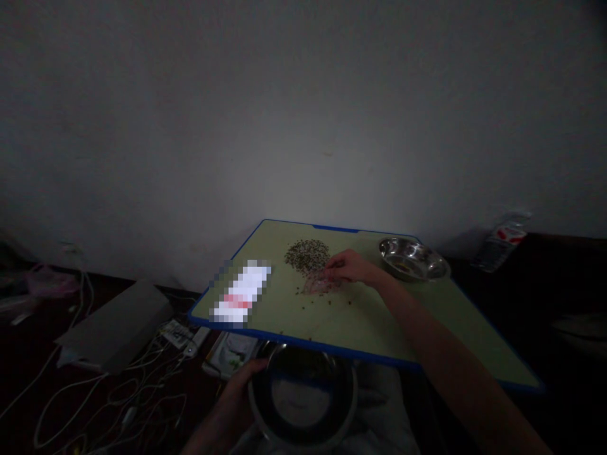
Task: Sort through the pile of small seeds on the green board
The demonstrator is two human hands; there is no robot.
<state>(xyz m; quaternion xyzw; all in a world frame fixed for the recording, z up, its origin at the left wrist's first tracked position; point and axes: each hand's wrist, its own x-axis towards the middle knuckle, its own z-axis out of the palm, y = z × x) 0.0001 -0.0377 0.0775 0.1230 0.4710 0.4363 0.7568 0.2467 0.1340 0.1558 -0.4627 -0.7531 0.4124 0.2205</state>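
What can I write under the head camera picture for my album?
Right hand beside a pile of small bits on the table, left hand holding a shiny bowl below.

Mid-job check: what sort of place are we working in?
Probably a dimly lit room in a home, though not certainly: there's a blue-edged table, a shiny metal bowl on it, and white cables tangled low at the picture's left.
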